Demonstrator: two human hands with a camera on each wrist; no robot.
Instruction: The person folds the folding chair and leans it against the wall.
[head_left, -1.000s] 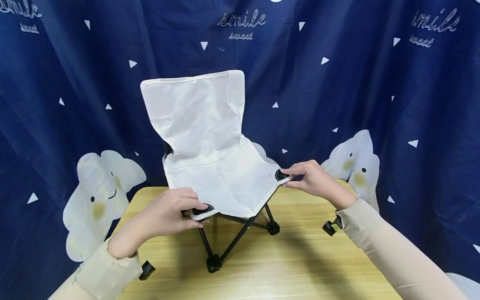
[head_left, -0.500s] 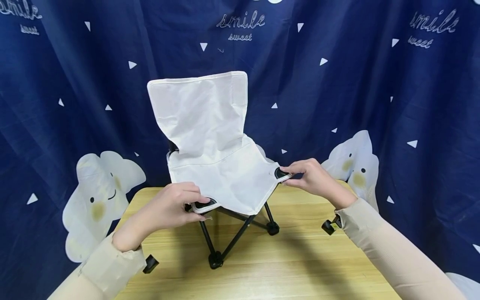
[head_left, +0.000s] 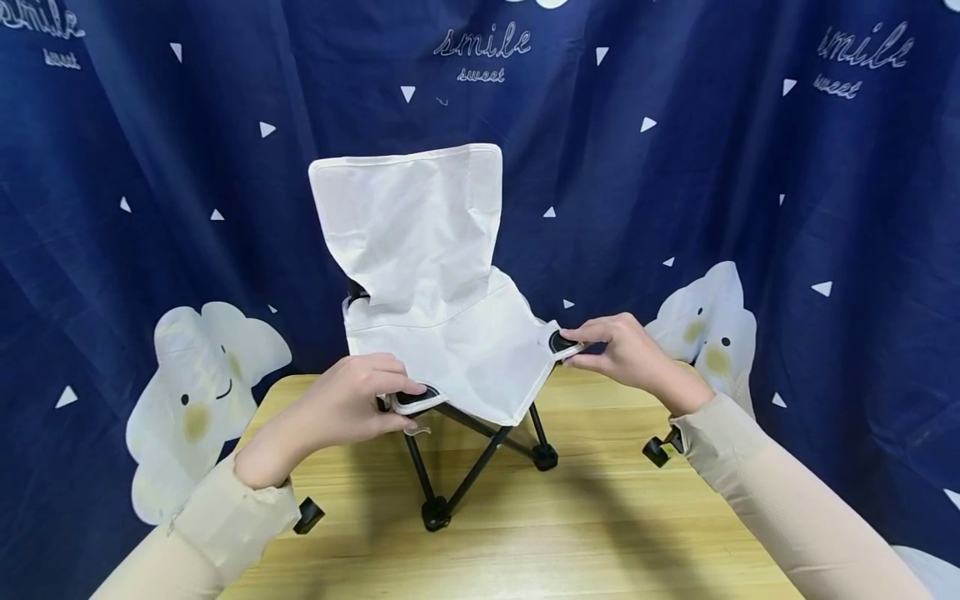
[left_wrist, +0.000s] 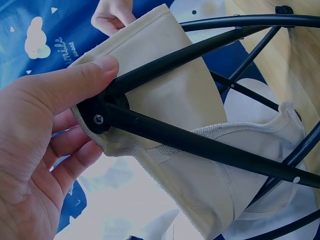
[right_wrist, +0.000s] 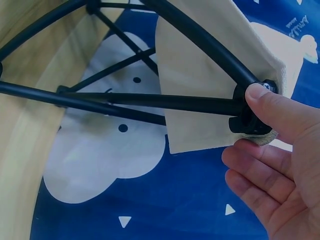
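Observation:
A small folding chair (head_left: 450,350) with white fabric and black tube legs stands on the table, its backrest (head_left: 412,217) rising at the back. My left hand (head_left: 352,400) pinches the front left seat corner, fingers over the black corner patch and thumb below. In the left wrist view that thumb lies by the black plastic joint (left_wrist: 97,114) where two tubes meet. The front right corner is pinched by my right hand (head_left: 622,354). The right wrist view shows its thumb on the matching black joint (right_wrist: 250,112), with the other fingers curled at the fabric edge.
The wooden table (head_left: 585,533) lies under the chair's black feet, one foot (head_left: 436,513) toward the front. Behind hangs a dark blue curtain (head_left: 600,167) printed with clouds and triangles. A small black piece (head_left: 308,516) sticks out from the left cuff, another (head_left: 656,452) from the right.
My left hand has moved right and slightly up with its seat corner. The chair's backrest and front foot have shifted to the right too. My right hand has barely moved.

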